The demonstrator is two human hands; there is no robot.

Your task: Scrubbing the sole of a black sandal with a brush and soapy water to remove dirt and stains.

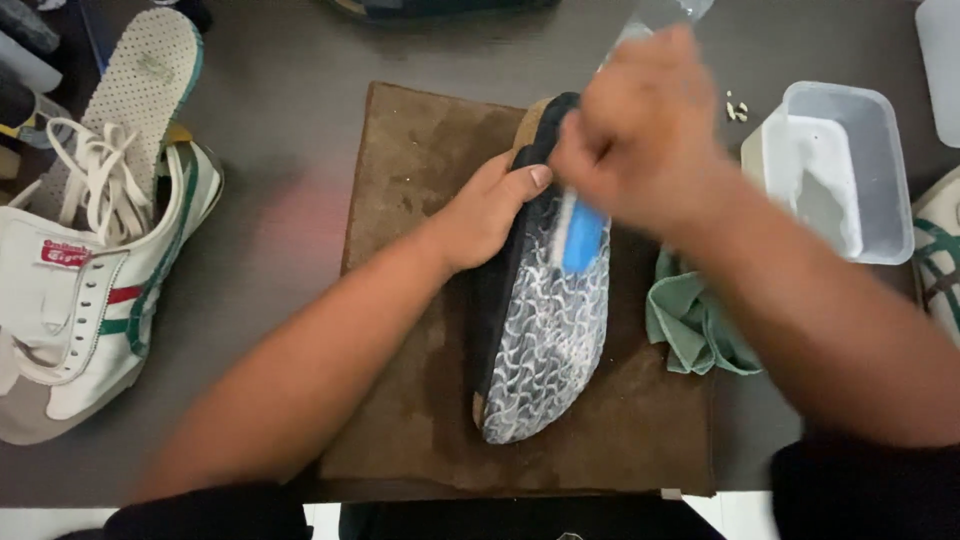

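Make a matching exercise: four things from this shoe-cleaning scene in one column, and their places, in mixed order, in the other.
Things:
1. brush
2. green cloth
3. plastic tub
4. white sneaker

Places:
A. far left of the table
B. crumpled on the brown mat's right side
C. in the right hand, on the upturned sole
D. right of the mat, near the table's edge

Pairs: 1-C, 2-B, 3-D, 4-A
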